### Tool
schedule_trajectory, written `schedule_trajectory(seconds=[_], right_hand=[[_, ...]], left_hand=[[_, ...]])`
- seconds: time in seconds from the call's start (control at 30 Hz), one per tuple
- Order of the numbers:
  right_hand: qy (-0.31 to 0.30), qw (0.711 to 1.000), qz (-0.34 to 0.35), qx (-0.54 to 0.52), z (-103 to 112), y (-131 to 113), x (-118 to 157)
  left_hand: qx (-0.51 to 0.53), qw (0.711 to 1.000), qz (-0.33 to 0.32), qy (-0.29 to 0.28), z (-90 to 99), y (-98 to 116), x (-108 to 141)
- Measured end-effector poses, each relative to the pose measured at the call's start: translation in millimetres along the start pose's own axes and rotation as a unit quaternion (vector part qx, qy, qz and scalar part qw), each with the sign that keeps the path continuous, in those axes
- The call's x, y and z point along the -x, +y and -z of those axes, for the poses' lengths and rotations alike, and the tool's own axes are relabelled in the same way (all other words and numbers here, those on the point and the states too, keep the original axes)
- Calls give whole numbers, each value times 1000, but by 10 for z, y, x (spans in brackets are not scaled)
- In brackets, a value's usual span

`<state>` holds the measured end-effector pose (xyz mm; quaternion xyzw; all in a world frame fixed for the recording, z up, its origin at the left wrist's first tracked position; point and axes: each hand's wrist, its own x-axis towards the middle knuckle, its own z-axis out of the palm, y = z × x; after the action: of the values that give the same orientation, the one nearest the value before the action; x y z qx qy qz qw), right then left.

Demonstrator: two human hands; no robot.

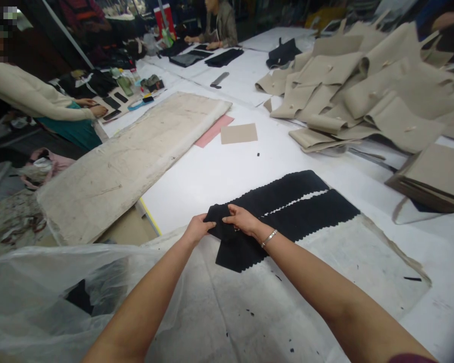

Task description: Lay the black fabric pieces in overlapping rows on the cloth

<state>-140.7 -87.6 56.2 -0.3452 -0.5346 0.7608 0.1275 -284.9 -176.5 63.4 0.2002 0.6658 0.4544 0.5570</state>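
Observation:
Two black fabric strips with zigzag edges lie side by side in front of me, the far strip [283, 189] and the near strip [306, 220], with a thin jagged gap between them. At the left end of the far strip, my left hand [197, 230] pinches the fabric's corner, its thumb on top. My right hand [244, 221], a silver bracelet at its wrist, is closed on the same end, thumb and forefinger gripping the cloth. A small shiny spot shows under the right fingers, too small to name. The near strip's left end juts out below both hands.
A long pale board [132, 166] lies at the left beside a pink sheet [214, 131] and a beige rectangle [239, 133]. Beige pieces [348, 91] are heaped at the right. Clear plastic [30, 282] covers the lower left. Two people work across the tables.

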Motion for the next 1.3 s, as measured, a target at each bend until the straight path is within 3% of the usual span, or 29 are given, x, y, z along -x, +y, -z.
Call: schedule_trajectory(seconds=[0.23,0.37,0.53,0.73,0.9,1.13,1.3], right_hand=[[72,992,-17,104,111,-23,-181],[63,973,-61,215,231,-37,-326],[43,897,-26,439,295,-87,-436],[21,808,-23,588,236,-127,-472],[19,787,-12,616,315,-96,-478],[65,799,143,580,536,-99,-278],[97,782,218,575,551,38,-82]], left_hand=[[-11,999,-1,37,42,-88,-220],[-76,995,-2,66,53,-172,-401],[-192,978,-11,80,82,-205,-515],[-328,940,-18,88,85,-172,-492],[-380,920,-19,92,48,-153,-468],[-409,906,-34,99,34,-144,-445],[-411,905,-34,103,42,-172,-447]])
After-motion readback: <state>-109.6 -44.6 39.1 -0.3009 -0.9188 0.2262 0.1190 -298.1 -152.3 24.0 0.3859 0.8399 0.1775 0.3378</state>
